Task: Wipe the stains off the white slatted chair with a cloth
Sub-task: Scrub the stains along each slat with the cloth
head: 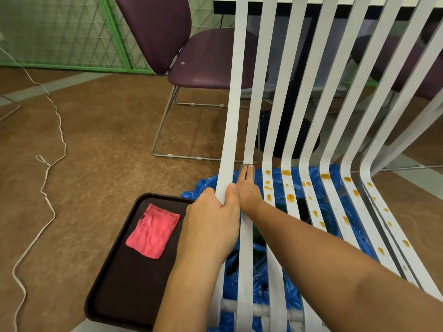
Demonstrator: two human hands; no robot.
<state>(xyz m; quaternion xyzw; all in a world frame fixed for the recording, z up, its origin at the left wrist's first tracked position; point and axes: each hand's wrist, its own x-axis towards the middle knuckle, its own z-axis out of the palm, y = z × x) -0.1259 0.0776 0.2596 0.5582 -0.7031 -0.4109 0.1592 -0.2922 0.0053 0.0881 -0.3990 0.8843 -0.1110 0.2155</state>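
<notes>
The slatted chair stands on a plastic sheet, right of centre. A tray lies on the floor just beside the chair's left edge, with a folded cloth on its far half. A second chair stands behind and to the left of the slatted chair, and a table stands behind both. A cord runs along the floor at far left.

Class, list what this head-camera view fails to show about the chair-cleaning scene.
- Head view: small grey item under the right hand; fingers cover most of it.
- Head view: white slatted chair backrest top; cut by upper edge.
- Head view: dark things on blue plastic sheet; slats hide them.
</notes>
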